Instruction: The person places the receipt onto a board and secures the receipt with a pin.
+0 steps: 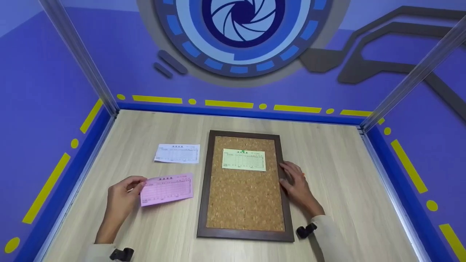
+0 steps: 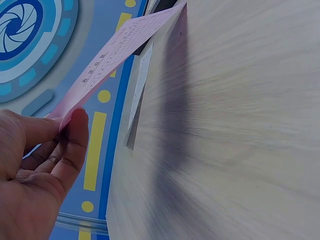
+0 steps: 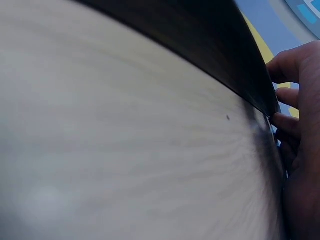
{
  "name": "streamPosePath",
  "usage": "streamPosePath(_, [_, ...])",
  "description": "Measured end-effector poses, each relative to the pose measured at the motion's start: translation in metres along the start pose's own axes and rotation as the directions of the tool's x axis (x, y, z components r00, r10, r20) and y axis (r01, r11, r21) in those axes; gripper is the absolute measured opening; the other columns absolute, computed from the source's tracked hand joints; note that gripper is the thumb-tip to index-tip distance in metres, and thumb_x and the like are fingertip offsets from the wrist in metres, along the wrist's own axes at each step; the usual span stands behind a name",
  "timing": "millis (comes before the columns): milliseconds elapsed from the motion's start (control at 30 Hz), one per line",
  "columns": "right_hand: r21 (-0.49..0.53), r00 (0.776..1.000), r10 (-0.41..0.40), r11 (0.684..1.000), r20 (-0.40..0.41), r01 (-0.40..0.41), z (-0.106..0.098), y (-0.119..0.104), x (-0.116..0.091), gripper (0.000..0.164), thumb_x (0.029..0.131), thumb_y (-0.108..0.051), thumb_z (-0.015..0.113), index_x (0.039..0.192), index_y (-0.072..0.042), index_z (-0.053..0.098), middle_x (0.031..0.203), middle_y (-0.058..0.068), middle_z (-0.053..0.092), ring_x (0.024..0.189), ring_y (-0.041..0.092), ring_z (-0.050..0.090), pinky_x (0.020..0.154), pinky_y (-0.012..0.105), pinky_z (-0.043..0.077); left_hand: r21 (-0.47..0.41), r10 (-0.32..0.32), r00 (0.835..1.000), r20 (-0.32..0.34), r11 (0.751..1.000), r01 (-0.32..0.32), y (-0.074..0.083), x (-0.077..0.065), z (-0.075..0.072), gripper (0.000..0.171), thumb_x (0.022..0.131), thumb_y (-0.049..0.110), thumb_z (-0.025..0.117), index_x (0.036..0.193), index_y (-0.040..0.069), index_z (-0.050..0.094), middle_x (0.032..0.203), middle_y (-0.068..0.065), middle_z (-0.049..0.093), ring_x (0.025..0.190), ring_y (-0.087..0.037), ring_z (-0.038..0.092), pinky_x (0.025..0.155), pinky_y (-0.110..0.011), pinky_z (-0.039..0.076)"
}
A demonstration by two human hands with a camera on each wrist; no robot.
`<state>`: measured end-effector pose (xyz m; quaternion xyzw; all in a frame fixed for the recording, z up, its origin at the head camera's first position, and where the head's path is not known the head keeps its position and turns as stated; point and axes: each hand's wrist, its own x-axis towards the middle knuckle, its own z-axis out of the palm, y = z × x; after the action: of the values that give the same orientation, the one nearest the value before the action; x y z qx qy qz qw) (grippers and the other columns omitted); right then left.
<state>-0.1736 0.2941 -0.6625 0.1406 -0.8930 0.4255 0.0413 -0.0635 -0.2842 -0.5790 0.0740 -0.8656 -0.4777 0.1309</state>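
Observation:
My left hand (image 1: pixel 122 196) pinches the left edge of a pink printed slip (image 1: pixel 167 191) between thumb and fingers. In the left wrist view the pink slip (image 2: pixel 117 52) slants above the table, casting a shadow there. A wood-framed corkboard (image 1: pixel 244 200) lies to its right, with a pale green slip (image 1: pixel 244 160) on its upper part and a small green spot at that slip's top edge. At the corkboard's right side, my right hand (image 1: pixel 298 185) holds the dark frame with bent fingers and thumb. The right wrist view shows the fingertips at the dark frame (image 3: pixel 215 45).
A white printed slip (image 1: pixel 177 153) lies on the wood-grain table (image 1: pixel 349 174), behind the pink one and left of the corkboard. Blue-purple panels (image 1: pixel 91 54) with yellow markings wall the table at the back and both sides.

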Motion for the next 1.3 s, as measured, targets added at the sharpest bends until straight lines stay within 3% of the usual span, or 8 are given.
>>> streamPosePath(267, [0.005, 1.0, -0.003, 1.0, -0.002, 0.003, 0.0, 0.001, -0.001, 0.059, 0.1, -0.005, 0.071, 0.157, -0.005, 0.058, 0.168, 0.02, 0.045, 0.159, 0.042, 0.035, 0.127, 0.063, 0.031, 0.021, 0.001, 1.0, 0.013, 1.0, -0.001, 0.001, 0.003, -0.001, 0.015, 0.102, -0.007, 0.072, 0.113, 0.0, 0.081, 0.113, -0.017, 0.081, 0.102, -0.022, 0.077, 0.075, -0.012, 0.056])
streamPosePath(567, [0.004, 1.0, 0.0, 1.0, -0.004, 0.0, 0.001, 0.001, 0.001, 0.059, 0.098, 0.0, 0.07, 0.156, -0.002, 0.058, 0.167, 0.019, 0.046, 0.158, 0.039, 0.037, 0.126, 0.052, 0.039, -0.019, 0.017, 1.0, 0.012, 1.0, -0.017, 0.006, 0.009, 0.001, 0.016, 0.101, -0.009, 0.073, 0.111, -0.001, 0.081, 0.111, -0.019, 0.081, 0.099, -0.022, 0.076, 0.07, -0.014, 0.057])
streamPosePath(933, [0.014, 1.0, -0.001, 1.0, 0.005, 0.001, 0.0, -0.001, 0.0, 0.059, 0.099, -0.001, 0.071, 0.156, -0.002, 0.058, 0.167, 0.021, 0.046, 0.158, 0.041, 0.036, 0.125, 0.056, 0.039, -0.019, -0.001, 1.0, 0.029, 1.0, 0.001, 0.012, 0.01, 0.002, 0.016, 0.103, -0.007, 0.071, 0.114, -0.001, 0.08, 0.115, -0.019, 0.08, 0.107, -0.034, 0.076, 0.074, -0.012, 0.056])
streamPosePath(1300, [0.008, 1.0, -0.014, 1.0, -0.004, 0.014, 0.0, 0.001, 0.001, 0.058, 0.099, -0.003, 0.073, 0.156, -0.002, 0.059, 0.167, 0.02, 0.047, 0.158, 0.041, 0.037, 0.125, 0.061, 0.037, 0.012, 0.053, 0.998, 0.019, 0.999, -0.053, 0.014, 0.015, 0.001, 0.017, 0.102, -0.009, 0.071, 0.113, -0.001, 0.081, 0.112, -0.017, 0.081, 0.105, -0.033, 0.077, 0.075, -0.01, 0.055])
